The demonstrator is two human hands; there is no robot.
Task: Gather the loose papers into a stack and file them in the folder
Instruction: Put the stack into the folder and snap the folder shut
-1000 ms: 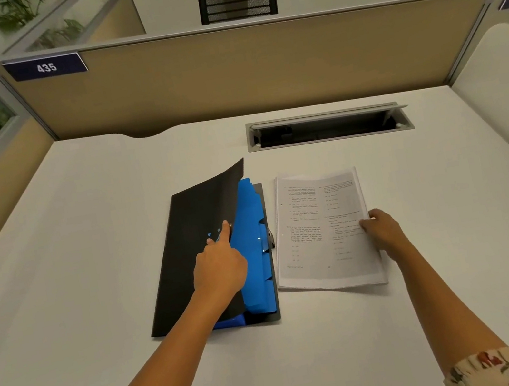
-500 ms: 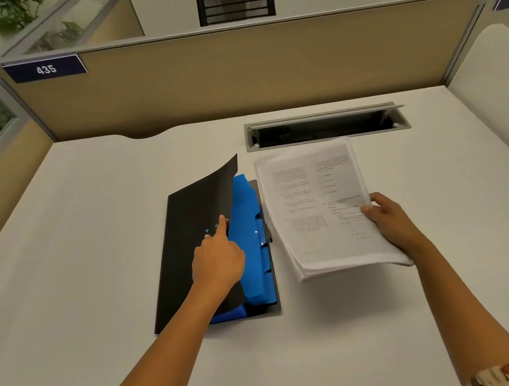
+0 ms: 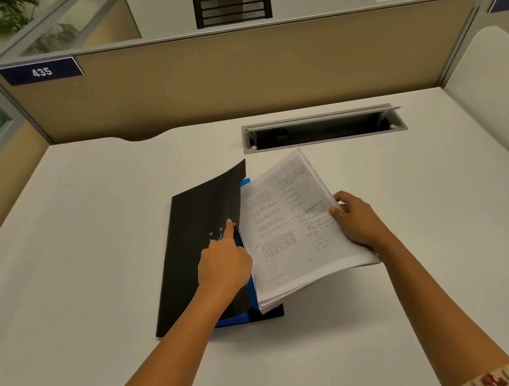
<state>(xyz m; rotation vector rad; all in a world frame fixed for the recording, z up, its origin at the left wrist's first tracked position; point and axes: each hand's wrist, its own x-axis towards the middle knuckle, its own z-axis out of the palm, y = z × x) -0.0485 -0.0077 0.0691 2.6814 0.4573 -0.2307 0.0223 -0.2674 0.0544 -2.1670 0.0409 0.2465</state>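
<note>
I was at the filing step — my right hand (image 3: 359, 223) was clamped on the paper stack (image 3: 293, 230), tilted over the folder (image 3: 206, 235), its left edge at the opening. My left hand (image 3: 225, 266), index finger out, propped the black cover. Next, I judged, the stack needed sliding under it.
</note>
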